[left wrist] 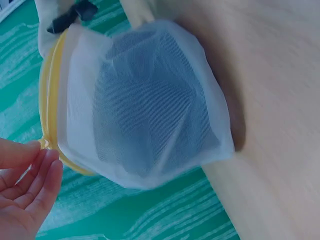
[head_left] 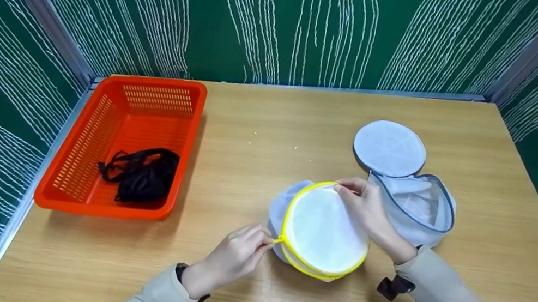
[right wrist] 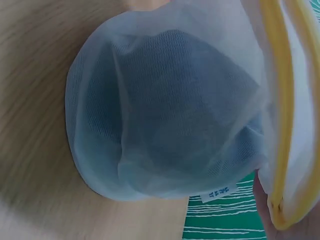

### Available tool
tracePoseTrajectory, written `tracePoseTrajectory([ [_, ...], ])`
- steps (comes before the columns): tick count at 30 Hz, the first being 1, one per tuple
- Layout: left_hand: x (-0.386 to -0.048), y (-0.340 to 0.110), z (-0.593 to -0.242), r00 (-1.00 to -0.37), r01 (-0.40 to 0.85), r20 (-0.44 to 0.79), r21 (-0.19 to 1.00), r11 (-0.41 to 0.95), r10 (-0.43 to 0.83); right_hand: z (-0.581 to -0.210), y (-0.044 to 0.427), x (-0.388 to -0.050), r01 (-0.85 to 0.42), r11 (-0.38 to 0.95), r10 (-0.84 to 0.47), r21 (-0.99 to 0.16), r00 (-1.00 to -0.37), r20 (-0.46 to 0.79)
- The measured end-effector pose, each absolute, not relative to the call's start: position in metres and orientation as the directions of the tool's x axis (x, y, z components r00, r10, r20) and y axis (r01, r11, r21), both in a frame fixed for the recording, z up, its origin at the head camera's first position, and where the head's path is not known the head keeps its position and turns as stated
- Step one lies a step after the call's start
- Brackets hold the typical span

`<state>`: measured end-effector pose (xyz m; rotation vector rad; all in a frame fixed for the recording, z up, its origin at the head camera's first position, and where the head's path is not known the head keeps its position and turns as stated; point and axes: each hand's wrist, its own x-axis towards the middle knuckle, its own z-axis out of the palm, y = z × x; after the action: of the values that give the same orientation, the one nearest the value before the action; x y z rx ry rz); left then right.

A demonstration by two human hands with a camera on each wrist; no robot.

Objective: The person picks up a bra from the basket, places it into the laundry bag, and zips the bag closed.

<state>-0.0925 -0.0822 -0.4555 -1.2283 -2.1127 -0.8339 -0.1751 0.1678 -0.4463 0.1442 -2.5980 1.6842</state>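
Observation:
A round white mesh bag (head_left: 327, 230) with a yellow zipper rim stands near the table's middle; through its mesh in the left wrist view (left wrist: 150, 100) something dark bluish shows. My left hand (head_left: 235, 256) pinches the zipper pull at the rim's left side, thumb against fingers, as the left wrist view shows (left wrist: 25, 185). My right hand (head_left: 367, 207) grips the rim at its upper right. In the right wrist view the yellow zipper (right wrist: 285, 100) runs down the right side, and a small printed tag (right wrist: 218, 193) hangs from the bag.
A grey-rimmed mesh bag (head_left: 416, 210) lies unzipped at the right, its round lid (head_left: 390, 147) folded back. An orange basket (head_left: 184, 158) at the left holds a black corded item (head_left: 145, 179). Green panels with white lines (head_left: 324, 28) surround the table (head_left: 243, 169).

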Motion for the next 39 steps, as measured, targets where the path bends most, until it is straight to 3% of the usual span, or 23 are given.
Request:
tracePoseTrajectory([
  [11, -0.091, -0.079, -0.456, -0.451, 0.88, 0.712, 0.256, 0.399, 0.538, -0.448, 0.165, -0.173, 0.003, 0.382, 0.043, -0.924, -0.999, 0.014],
  [19, -0.086, -0.074, -0.454, -0.431, 0.896, 0.695, 0.253, 0.366, 0.575, -0.448, 0.165, -0.174, 0.075, 0.363, 0.072, -0.929, -0.996, -0.052],
  [25, -0.088, -0.078, -0.455, -0.484, 0.873, 0.683, 0.336, 0.354, 0.547, -0.445, 0.17, -0.177, 0.109, 0.357, 0.037, -0.928, -0.994, -0.103],
  [32, -0.093, -0.086, -0.453, -0.5, 0.863, 0.712, 0.359, 0.357, 0.493, -0.43, 0.176, -0.179, 0.059, 0.437, -0.108, -0.898, -0.987, -0.117],
  [39, -0.098, -0.094, -0.45, -0.542, 0.836, 0.708, 0.404, 0.37, 0.452, -0.416, 0.175, -0.183, -0.15, 0.509, -0.27, -0.848, -0.963, 0.008],
])
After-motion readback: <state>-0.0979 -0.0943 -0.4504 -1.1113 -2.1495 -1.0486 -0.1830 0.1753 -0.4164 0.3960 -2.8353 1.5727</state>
